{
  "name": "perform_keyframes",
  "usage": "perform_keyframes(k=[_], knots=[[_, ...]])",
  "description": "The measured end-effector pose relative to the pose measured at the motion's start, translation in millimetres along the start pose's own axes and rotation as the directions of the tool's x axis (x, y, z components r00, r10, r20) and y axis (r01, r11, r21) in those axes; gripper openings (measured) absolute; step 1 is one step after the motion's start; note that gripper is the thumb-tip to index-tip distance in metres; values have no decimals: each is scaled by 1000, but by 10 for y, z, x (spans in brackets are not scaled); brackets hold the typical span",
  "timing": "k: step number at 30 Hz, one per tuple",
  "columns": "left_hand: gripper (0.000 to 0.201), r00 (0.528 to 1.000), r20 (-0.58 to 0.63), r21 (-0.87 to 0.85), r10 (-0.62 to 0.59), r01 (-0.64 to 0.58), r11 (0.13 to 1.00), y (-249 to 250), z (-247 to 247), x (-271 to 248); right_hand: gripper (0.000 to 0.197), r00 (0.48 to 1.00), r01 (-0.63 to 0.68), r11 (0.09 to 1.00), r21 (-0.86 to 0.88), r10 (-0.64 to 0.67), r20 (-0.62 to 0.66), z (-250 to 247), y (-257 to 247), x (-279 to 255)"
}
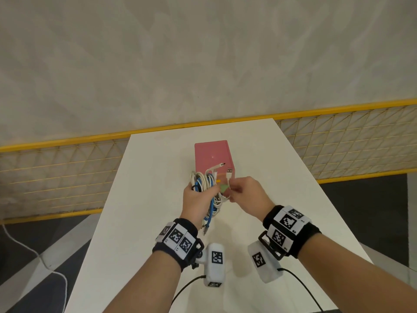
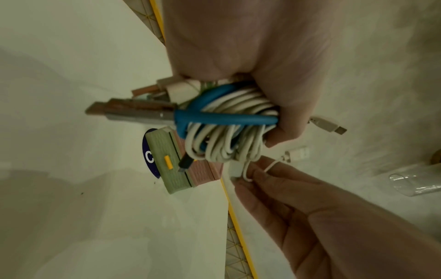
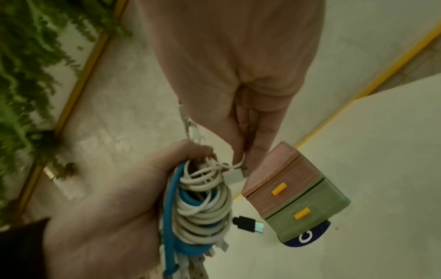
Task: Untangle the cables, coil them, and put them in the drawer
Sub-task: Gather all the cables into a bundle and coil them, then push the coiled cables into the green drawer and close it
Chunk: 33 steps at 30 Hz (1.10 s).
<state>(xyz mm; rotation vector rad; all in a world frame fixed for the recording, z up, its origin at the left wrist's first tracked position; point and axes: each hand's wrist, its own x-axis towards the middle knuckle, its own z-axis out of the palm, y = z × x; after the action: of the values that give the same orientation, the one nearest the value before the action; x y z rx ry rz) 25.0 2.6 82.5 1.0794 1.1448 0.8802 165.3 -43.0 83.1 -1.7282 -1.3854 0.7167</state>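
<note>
The left hand (image 1: pixel 195 197) is closed around a bundle of cables (image 3: pixel 203 205), white loops crossed by a blue one; its fingers hide how the strands tangle. The right hand (image 1: pixel 246 190) pinches a thin white cable (image 3: pixel 235 165) leading off the bundle. Just beyond both hands, a small drawer unit (image 3: pixel 293 198) stands on the white bench (image 1: pixel 282 177), its pink and green drawers closed.

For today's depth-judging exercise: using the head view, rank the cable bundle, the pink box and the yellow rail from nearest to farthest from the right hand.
1. Cable bundle: just left of the right hand, gripped by the left hand; the right hand pinches one white strand.
2. Pink box: just beyond, on the table.
3. Yellow rail: past the table's far edge.
</note>
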Motion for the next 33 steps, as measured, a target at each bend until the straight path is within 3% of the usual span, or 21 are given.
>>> perform_keyframes(k=[2,4,9,14,17,20,23,29,31,33], knots=[[31,999,42,-7,14,-14,1000,1,24,-16,24,996,31,981,-189,-14,93,58,1,4],[31,998,59,-13,23,-22,1000,6,57,-22,27,988,43,965,-258,-3,152,100,10,3],[40,1000,-21,-17,-10,10,1000,-30,89,73,23,985,138,976,-167,-117,131,148,97,-14],[27,997,64,74,-50,45,996,-15,101,151,22,982,133,953,-271,-90,165,186,219,-4],[24,1000,28,109,-7,4,994,-73,121,248,17,990,136,960,-243,-123,68,151,254,26],[25,998,22,197,54,-57,979,-104,55,421,19,997,-26,997,-78,20,-70,119,343,54],[30,993,62,312,96,-111,944,-87,4,680,23,964,-229,973,38,233,-130,155,627,171],[29,988,143,640,52,-132,757,10,0,1059,41,837,-524,813,254,547,-24,411,1007,400],[26,984,178,709,-1,-128,693,48,-9,1098,53,805,-555,739,382,593,23,527,1025,495],[38,978,208,787,-25,-152,597,16,-26,1097,60,783,-570,673,471,618,64,622,999,626]])
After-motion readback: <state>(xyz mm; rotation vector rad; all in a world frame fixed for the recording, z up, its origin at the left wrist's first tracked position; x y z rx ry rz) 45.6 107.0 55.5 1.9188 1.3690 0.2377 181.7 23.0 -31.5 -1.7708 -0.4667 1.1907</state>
